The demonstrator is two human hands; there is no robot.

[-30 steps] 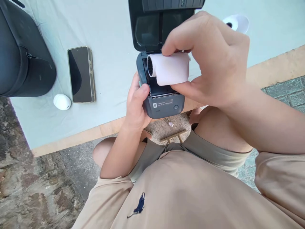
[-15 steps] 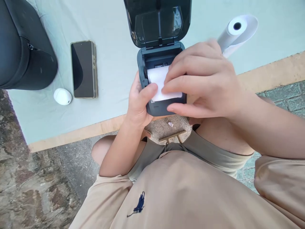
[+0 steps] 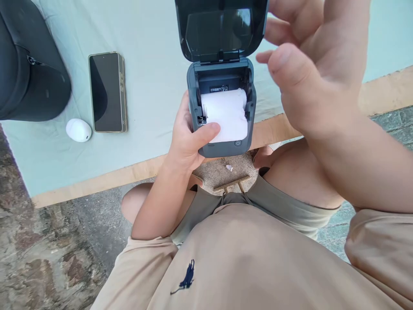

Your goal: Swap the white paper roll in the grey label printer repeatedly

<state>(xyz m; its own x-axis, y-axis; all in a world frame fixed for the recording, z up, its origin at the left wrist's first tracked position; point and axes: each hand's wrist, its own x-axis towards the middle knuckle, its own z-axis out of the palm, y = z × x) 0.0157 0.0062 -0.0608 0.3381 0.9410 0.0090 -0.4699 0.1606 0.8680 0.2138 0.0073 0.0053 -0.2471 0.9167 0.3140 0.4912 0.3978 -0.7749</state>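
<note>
The left hand [image 3: 185, 144] grips the printer [image 3: 222, 148] by its left side, thumb clamped on the loose end of the paper roll [image 3: 226, 113]. The roll sits in the printer's open bay, paper end draped over the front edge. Risk: if the thumb lifts, the paper end may curl back into the bay; if the roll sits skewed, the lid [image 3: 221, 30] may pinch it. The lid stands upright behind the bay. The right hand [image 3: 318, 64] hovers right of the lid, fingers spread, holding nothing. Left of the printer lie a phone [image 3: 107, 92] and a white case [image 3: 78, 130].
</note>
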